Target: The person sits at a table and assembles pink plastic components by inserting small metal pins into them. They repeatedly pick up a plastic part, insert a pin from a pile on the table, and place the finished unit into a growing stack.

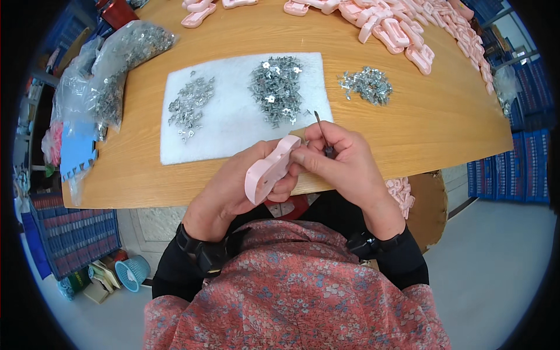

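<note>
My left hand (pixel 236 169) is wrapped round a pale pink plastic housing (pixel 267 172), long with rounded ends, held tilted over the table's near edge. At the upper end of this housing, the thumb and forefinger of my right hand (pixel 344 160) pinch close against it; whether a small metal piece sits between them is hidden. A thin dark metal tool (pixel 319 123) is tucked in the right hand's fingers, its slim shaft pointing up and away. Beyond the hands, a white foam mat (pixel 233 111) bears a dense pile of small metal clips (pixel 276 87) and a looser pile of flat metal pieces (pixel 191 104).
Another heap of metal parts (pixel 367 85) lies right of the mat. Many pink housings (pixel 391 35) cover the far right of the wooden table (pixel 420 122). Plastic bags of metal parts (pixel 125 58) stand at left. A cardboard box (pixel 429 204) with pink pieces sits below the edge.
</note>
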Available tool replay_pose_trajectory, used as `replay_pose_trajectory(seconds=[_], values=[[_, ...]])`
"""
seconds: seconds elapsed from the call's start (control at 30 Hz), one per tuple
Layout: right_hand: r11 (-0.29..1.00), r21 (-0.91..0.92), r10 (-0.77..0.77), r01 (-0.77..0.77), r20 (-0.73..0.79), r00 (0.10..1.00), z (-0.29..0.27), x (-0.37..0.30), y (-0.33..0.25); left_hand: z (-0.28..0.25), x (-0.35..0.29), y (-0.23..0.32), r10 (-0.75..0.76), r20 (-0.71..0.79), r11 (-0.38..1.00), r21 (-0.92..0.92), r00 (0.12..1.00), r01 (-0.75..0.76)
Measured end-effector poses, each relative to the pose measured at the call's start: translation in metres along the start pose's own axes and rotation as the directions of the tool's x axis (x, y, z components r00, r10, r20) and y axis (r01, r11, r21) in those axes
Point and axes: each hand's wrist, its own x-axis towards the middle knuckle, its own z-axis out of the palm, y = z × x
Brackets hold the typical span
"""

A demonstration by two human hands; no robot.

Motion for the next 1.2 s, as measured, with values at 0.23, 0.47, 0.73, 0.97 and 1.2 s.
replay_pose_trajectory(seconds=[0.23,0.47,0.73,0.97,1.2], values=[[1.0,0.0,0.012,-0.012,-0.058,0.998,0.001,-0.001,0.003,-0.003,0.001,-0.002,-0.053,0.035,0.989,-0.139,0.998,0.058],[0.995,0.089,-0.019,0.033,-0.146,0.989,-0.002,-0.01,-0.006,-0.002,0.003,0.0,-0.053,0.095,0.947,-0.312,0.994,0.081],[0.996,0.063,-0.059,0.069,-0.148,0.987,0.001,-0.02,-0.008,-0.003,0.0,0.003,0.009,0.114,0.958,-0.285,0.993,0.024],[0.981,0.186,0.072,-0.062,-0.047,0.996,0.014,-0.023,-0.016,0.015,0.003,-0.006,0.416,-0.165,0.761,0.601,0.894,-0.244],[0.941,0.317,0.128,-0.123,0.006,0.992,0.023,-0.01,-0.009,0.013,-0.011,-0.007,0.396,-0.245,0.908,0.247,0.885,-0.338]])
